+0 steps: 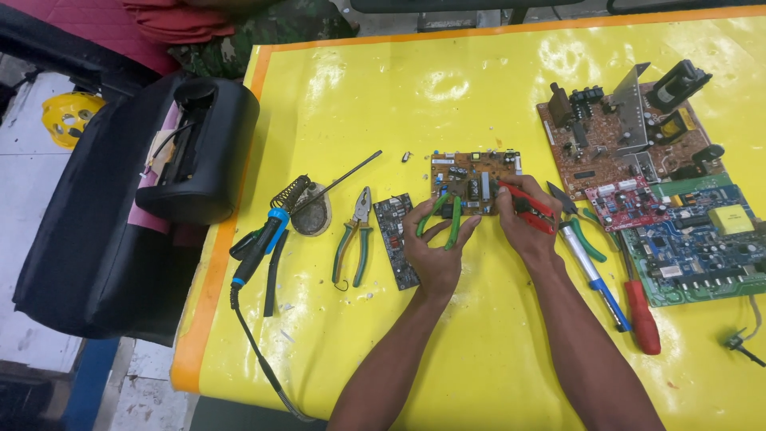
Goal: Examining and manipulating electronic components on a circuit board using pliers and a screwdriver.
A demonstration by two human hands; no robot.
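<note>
from the head view, my left hand [435,243] grips green-handled pliers [445,217], my right hand [520,217] clasps red-handled cutters [528,207], both tools touching the brown rectangular circuit board [471,177] lying on the yellow plastic-covered surface [479,351].

Small brown circuit board [471,182] sits flat on the yellow sheet, just above frame center, packed w/ little parts on top. Green-handled pliers [444,219] held at its lower left edge, handles pointing down. Red-handled cutters [528,207] at its right edge, handles angled toward lower right, tip touching the board.
</note>
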